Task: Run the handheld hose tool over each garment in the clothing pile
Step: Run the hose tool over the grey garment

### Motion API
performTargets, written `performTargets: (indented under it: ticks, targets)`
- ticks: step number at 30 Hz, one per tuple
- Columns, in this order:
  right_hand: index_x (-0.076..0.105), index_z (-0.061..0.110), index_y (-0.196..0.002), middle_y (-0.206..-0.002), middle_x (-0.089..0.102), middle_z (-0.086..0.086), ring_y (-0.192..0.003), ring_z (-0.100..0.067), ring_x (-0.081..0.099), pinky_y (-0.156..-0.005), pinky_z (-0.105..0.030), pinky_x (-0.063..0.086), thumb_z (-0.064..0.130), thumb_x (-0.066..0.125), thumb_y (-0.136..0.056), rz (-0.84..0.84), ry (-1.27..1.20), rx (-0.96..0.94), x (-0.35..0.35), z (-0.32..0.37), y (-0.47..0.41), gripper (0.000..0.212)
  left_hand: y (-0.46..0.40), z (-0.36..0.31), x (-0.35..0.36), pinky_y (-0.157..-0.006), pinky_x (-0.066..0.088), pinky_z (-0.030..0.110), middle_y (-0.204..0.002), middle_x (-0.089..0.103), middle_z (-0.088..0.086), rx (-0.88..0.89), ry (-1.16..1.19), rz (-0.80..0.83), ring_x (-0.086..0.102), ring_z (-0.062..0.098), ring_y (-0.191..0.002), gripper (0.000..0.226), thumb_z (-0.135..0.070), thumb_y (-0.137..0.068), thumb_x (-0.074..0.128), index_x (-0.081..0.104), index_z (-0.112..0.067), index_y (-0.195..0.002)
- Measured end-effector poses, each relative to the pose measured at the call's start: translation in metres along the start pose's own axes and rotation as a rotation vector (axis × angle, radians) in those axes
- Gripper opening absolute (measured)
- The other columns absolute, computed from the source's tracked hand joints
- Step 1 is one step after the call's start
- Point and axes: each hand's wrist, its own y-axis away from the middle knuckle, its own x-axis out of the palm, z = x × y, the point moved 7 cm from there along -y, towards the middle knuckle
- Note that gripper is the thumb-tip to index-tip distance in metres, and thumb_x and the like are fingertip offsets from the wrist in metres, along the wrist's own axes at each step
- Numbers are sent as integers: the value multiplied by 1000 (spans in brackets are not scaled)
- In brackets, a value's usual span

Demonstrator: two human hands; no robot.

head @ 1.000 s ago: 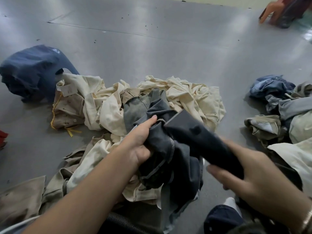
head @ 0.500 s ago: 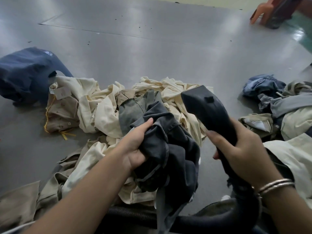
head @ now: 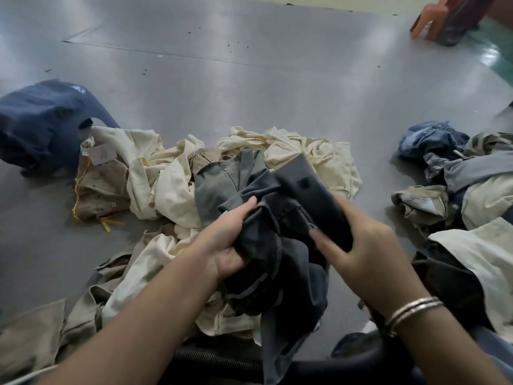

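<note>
My left hand (head: 227,240) grips a bunched dark grey garment (head: 274,262), lifted above the pile of cream and tan clothes (head: 166,179) on the grey floor. My right hand (head: 361,251), with bangles at the wrist, grips the black handheld hose tool (head: 313,190). The tool's flat head lies against the top of the dark garment, just right of my left fingers. Its ribbed black hose (head: 222,359) runs along the bottom of the view, under my arms.
A dark blue garment (head: 41,123) lies at the far left. A second heap of denim, grey and cream clothes (head: 458,184) sits at the right. An orange chair leg (head: 424,20) stands at the top right. Bare grey floor (head: 249,79) stretches beyond the pile.
My right hand brought the tool down from its raised position onto the dark garment. My left hand kept hold of the garment.
</note>
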Motion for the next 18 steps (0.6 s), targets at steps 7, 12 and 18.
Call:
performTargets:
  ticks: [7,12,18]
  targets:
    - [52,21,-124,-90,67,10,-82,-1,66,-72,-16,51,44,79,-61,-193,-438,230,-4,-26,-6,72,13,4,15,-68,58,29,-91,71,12,180,-172,89,69,19,-76,26,-10,-92,43,66,-5,-102]
    - [48,22,-131,-106,63,11,-92,8,59,-76,-2,42,12,81,-69,-107,-354,151,21,-18,-3,71,20,10,26,-64,57,27,-90,68,11,266,-315,194,67,17,-78,31,2,-89,38,64,-12,-99]
    - [48,19,-133,-101,60,10,-87,-4,56,-73,4,35,18,79,-71,-263,-291,232,17,-24,-3,69,24,15,27,-68,52,25,-77,62,8,278,-491,261,61,17,-74,30,9,-85,41,63,-12,-88]
